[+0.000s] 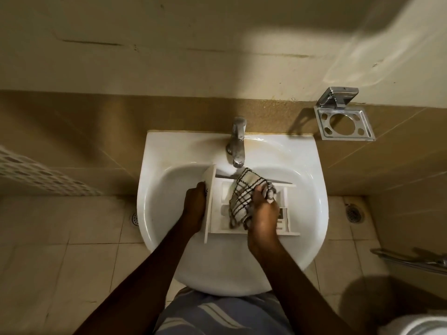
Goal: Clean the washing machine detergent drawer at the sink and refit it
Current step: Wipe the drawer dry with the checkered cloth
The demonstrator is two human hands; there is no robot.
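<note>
Head view — left hand (194,204) grips drawer (218,222), right hand (264,215) clutches checked cloth (242,197), label (281,214) unreadable

Dim, yellowish light. A bright patch with rippled glare marks the upper-right wall (350,52); the metal wall holder (344,124) throws a shadow leftward. The white sink (167,153) gleams. Edges bend, corners blur.

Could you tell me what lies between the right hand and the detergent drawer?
A checked cloth, gripped by the right hand, over the detergent drawer; head view.
</note>
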